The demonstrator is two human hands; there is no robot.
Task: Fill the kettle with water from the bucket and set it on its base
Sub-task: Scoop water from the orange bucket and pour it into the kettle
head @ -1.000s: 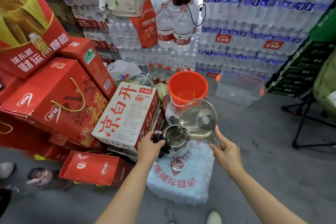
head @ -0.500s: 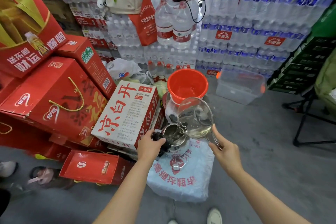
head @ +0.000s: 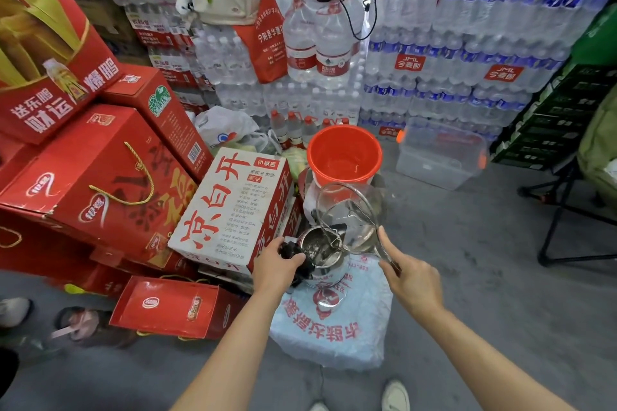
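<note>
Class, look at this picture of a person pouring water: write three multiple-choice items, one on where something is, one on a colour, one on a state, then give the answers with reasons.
1. Where does the bucket stand relative to the kettle?
A. Beyond it, farther from the person
B. Between the person's shoes
C. On top of the white carton

2. What colour is the bucket?
A. Blue
B. Orange-red
C. Green

3. How is the clear scoop held?
A. Lying flat on the floor
B. Tipped, pouring into the kettle
C. Upside down inside the bucket

Answers:
1 A: the bucket sits behind the kettle, nearer the stacked bottles.
2 B: its rim and wall are orange-red.
3 B: the right hand tilts the scoop over the open kettle, which the left hand steadies by its handle.
</note>
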